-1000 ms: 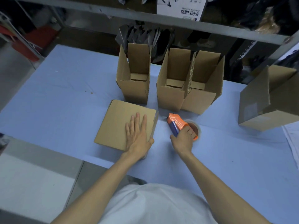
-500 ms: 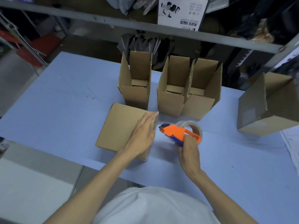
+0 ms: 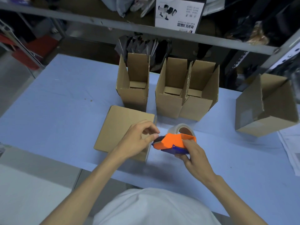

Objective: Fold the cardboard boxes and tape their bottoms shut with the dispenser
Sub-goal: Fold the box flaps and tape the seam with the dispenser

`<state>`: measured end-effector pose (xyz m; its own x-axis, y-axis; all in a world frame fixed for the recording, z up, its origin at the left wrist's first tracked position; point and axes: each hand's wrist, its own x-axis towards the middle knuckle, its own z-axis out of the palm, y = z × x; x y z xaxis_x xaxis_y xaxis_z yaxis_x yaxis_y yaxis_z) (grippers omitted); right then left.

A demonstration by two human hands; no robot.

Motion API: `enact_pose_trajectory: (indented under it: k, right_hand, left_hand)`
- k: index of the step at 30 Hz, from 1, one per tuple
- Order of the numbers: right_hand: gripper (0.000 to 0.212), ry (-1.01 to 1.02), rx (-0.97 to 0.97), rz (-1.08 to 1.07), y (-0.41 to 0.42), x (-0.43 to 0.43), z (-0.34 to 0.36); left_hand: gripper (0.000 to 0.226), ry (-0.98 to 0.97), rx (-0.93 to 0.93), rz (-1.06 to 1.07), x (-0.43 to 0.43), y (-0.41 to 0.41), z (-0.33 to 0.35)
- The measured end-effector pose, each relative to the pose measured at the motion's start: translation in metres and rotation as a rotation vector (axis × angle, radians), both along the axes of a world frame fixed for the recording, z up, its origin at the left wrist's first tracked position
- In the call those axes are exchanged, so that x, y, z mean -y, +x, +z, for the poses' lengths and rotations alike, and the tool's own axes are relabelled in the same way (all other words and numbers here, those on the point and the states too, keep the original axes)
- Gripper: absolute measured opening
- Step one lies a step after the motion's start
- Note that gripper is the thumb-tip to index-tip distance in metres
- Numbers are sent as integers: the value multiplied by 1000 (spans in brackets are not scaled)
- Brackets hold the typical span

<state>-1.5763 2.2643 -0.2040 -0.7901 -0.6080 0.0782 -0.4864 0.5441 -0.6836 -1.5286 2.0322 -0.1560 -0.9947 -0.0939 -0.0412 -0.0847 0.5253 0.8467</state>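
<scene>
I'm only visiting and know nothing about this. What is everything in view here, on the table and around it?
table: one, light blue, fills the middle of the view
near box: one, brown, closed side up, near the table's front edge
upright open boxes: three, brown, in a row behind the near box
large box: one, brown, at the table's right
tape dispenser: one, orange and blue, held just right of the near box
tape roll: one, clear, on the dispenser
papers: white, at the table's right edge
shelf rail: one, grey, across the top
left hand: fingers pinch at the dispenser's front
right hand: grips the dispenser
</scene>
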Motion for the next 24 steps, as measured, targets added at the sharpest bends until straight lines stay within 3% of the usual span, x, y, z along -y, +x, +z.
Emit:
enact_pose_trajectory:
  k: [7, 11, 15, 19, 21, 24]
  right_hand:
    - [28, -28, 33, 64, -1, -6, -4]
    - [38, -48, 83, 71, -1, -5, -3]
    - [23, -44, 146, 65, -2, -7, -1]
    - [68, -47, 312, 32, 0, 0, 5]
    - [78, 60, 250, 39, 2, 3, 4]
    - [62, 147, 76, 66, 0, 6, 3]
  left_hand:
    - [10, 47, 76, 3, -2, 3, -3]
    - [11, 78, 124, 21, -5, 3, -7]
    - [8, 68, 136, 15, -8, 2, -9]
    - [11, 94, 206, 93, -10, 0, -15]
    - [12, 141, 277, 118, -10, -1, -17]
    - [10, 224, 346, 124, -7, 0, -19]
